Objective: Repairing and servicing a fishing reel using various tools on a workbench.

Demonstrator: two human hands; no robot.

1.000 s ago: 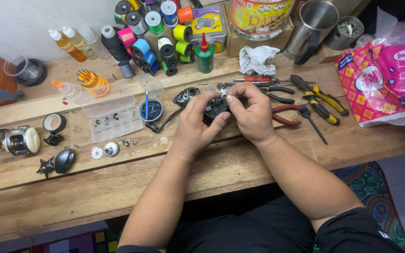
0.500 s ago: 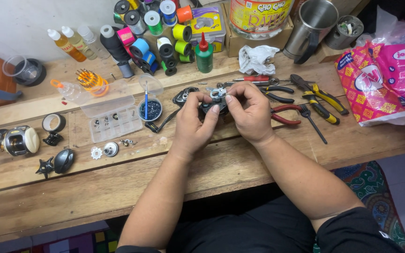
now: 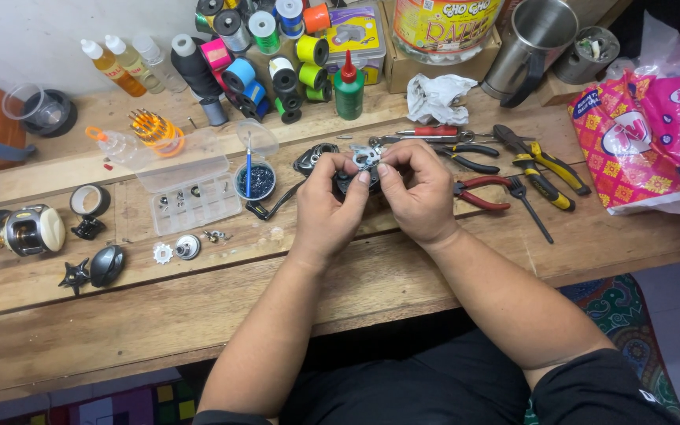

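Centrally, both hands work above the wooden desk [image 3: 434, 275], ringed by loose items. To the left lie a clear compartment box [image 3: 192, 198] with its lid raised, a small round tub of dark beads [image 3: 255, 181] with a blue tool standing in it, a gear and a round metal part [image 3: 176, 249], a black oval side cover [image 3: 107, 265], a star-shaped knob [image 3: 74, 275] and a complete baitcasting reel [image 3: 29, 230]. To the right lie red-handled pliers [image 3: 482, 194], black pliers [image 3: 466, 156], yellow-and-black pliers [image 3: 541, 165] and a fork [image 3: 530, 208]. Behind the hands stand spools of coloured line [image 3: 265, 47], a green bottle with a red nozzle [image 3: 349, 88], a crumpled cloth [image 3: 437, 96] and a steel mug [image 3: 530, 47].

The reel body [image 3: 349, 179] is small and black, held just above the desk between the two hands, largely hidden by them. A bright metal piece [image 3: 367, 155] projects at its top. The left hand [image 3: 328, 206] has its fingers clamped on the body's left side. The right hand [image 3: 419, 193] has its fingers pinched together at the metal piece.
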